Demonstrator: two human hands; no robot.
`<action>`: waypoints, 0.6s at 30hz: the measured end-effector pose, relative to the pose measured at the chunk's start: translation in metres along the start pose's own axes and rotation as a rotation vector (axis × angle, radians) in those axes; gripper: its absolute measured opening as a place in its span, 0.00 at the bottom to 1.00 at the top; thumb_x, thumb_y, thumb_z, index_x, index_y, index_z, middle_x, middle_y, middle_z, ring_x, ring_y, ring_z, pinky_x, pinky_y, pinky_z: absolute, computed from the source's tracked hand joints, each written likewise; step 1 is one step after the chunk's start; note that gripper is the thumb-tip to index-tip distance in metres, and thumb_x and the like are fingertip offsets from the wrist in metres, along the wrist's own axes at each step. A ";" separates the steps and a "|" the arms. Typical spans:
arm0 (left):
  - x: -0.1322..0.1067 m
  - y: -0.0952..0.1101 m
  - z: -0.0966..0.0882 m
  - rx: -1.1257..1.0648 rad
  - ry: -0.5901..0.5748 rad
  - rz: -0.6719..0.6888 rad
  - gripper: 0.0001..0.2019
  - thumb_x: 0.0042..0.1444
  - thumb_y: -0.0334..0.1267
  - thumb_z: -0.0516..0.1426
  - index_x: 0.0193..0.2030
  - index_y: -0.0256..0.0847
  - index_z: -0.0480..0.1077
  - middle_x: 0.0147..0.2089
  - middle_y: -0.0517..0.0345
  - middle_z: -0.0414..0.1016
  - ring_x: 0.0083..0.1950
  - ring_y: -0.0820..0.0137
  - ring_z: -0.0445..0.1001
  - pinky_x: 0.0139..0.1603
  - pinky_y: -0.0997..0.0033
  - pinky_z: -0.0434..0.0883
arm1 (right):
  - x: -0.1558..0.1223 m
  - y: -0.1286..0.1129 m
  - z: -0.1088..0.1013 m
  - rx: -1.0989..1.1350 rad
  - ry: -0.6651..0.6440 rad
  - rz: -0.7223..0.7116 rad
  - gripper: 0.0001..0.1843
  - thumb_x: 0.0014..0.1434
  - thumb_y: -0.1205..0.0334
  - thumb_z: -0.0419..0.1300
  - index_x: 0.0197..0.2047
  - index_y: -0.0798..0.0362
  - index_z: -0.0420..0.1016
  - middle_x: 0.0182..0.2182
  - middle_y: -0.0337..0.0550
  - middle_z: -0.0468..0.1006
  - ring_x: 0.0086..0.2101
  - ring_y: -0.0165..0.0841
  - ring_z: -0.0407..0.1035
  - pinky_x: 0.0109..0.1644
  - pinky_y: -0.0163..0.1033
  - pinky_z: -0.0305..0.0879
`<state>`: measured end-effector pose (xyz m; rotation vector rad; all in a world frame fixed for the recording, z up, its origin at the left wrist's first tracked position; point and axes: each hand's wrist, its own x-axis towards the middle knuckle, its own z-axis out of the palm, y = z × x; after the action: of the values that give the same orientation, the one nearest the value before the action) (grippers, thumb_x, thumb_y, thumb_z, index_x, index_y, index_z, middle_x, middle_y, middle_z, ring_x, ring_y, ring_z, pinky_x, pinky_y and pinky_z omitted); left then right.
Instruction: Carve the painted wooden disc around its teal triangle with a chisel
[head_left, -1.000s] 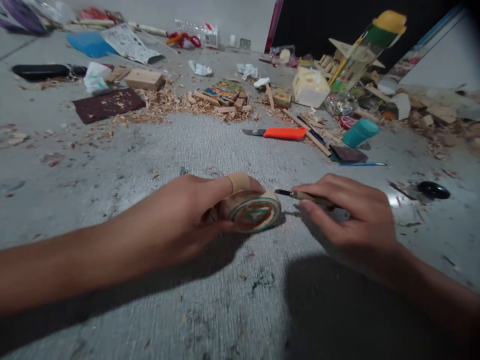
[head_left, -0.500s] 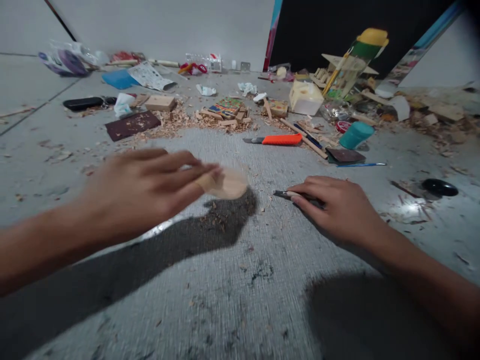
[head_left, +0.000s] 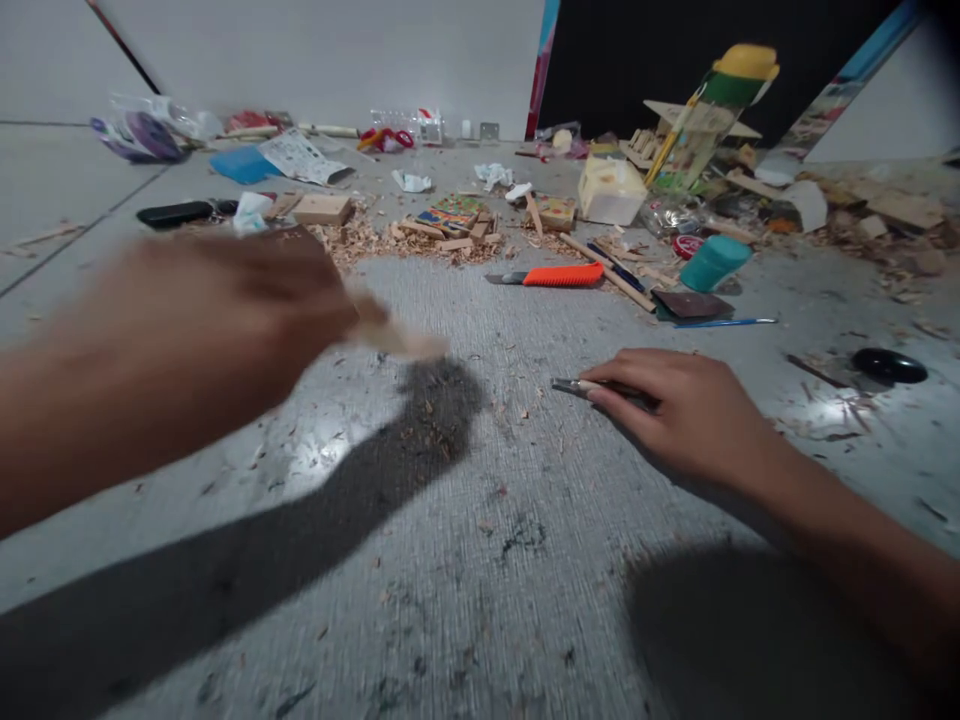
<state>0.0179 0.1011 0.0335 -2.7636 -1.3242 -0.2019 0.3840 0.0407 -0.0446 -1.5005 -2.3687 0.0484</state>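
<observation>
A grey mat (head_left: 480,480) strewn with wood shavings covers the floor, where a person works low over it. The left hand (head_left: 217,320), blurred and raised above the mat, pinches a pale wooden piece (head_left: 401,342) at its fingertips, seemingly lifted clear for a look. The right hand (head_left: 686,415) rests on the mat, fingers closed round a small carving knife (head_left: 581,388), blade flat and pointing away. Beyond the knife lies an orange utility cutter (head_left: 559,275), within reach

An orange utility knife (head_left: 555,275) lies near a teal cup (head_left: 712,263).
</observation>
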 end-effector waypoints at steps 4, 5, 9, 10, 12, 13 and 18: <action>0.000 -0.024 0.004 0.249 -0.151 0.105 0.30 0.63 0.20 0.42 0.49 0.44 0.83 0.50 0.56 0.78 0.47 0.62 0.77 0.58 0.50 0.73 | 0.001 0.000 -0.003 0.029 -0.057 -0.006 0.11 0.73 0.59 0.58 0.49 0.49 0.82 0.42 0.45 0.85 0.42 0.41 0.78 0.45 0.45 0.68; 0.000 -0.032 0.006 0.238 -0.040 0.138 0.29 0.64 0.24 0.42 0.51 0.44 0.83 0.50 0.58 0.77 0.46 0.63 0.77 0.57 0.49 0.75 | 0.001 -0.002 -0.005 0.049 -0.053 -0.009 0.10 0.73 0.60 0.59 0.49 0.49 0.82 0.43 0.45 0.84 0.42 0.41 0.77 0.45 0.46 0.68; -0.002 -0.057 0.014 0.092 0.111 0.279 0.25 0.71 0.41 0.42 0.59 0.51 0.80 0.52 0.67 0.78 0.44 0.68 0.80 0.53 0.48 0.78 | -0.003 -0.032 -0.013 0.168 -0.042 -0.057 0.08 0.71 0.68 0.58 0.50 0.50 0.76 0.43 0.47 0.81 0.39 0.37 0.72 0.44 0.44 0.67; -0.002 -0.060 0.014 0.058 0.096 0.295 0.25 0.73 0.44 0.42 0.58 0.51 0.80 0.52 0.68 0.79 0.45 0.68 0.81 0.53 0.50 0.78 | -0.006 -0.044 -0.014 0.197 -0.078 -0.088 0.08 0.70 0.70 0.57 0.48 0.51 0.75 0.41 0.46 0.81 0.37 0.35 0.71 0.42 0.42 0.66; -0.002 -0.060 0.014 0.031 0.062 0.311 0.27 0.74 0.49 0.41 0.57 0.50 0.80 0.52 0.69 0.81 0.46 0.68 0.81 0.52 0.58 0.77 | -0.015 -0.072 -0.014 0.291 -0.195 -0.274 0.06 0.67 0.71 0.60 0.40 0.51 0.73 0.37 0.41 0.79 0.36 0.32 0.70 0.37 0.39 0.63; -0.001 -0.059 0.013 0.038 0.066 0.319 0.28 0.74 0.52 0.40 0.58 0.48 0.80 0.52 0.68 0.81 0.46 0.69 0.82 0.51 0.62 0.77 | -0.020 -0.086 -0.013 0.311 -0.254 -0.329 0.07 0.64 0.72 0.62 0.37 0.51 0.72 0.36 0.39 0.79 0.35 0.31 0.70 0.35 0.38 0.62; 0.003 -0.052 0.006 -0.051 0.132 0.256 0.28 0.71 0.56 0.45 0.53 0.46 0.83 0.53 0.68 0.81 0.48 0.68 0.82 0.54 0.69 0.74 | -0.043 -0.129 -0.001 0.344 -0.408 -0.660 0.11 0.73 0.60 0.59 0.36 0.52 0.72 0.33 0.34 0.79 0.31 0.29 0.65 0.36 0.41 0.64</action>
<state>-0.0202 0.1363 0.0278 -2.8688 -0.9377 -0.3976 0.2884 -0.0540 -0.0287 -0.5456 -2.8633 0.6132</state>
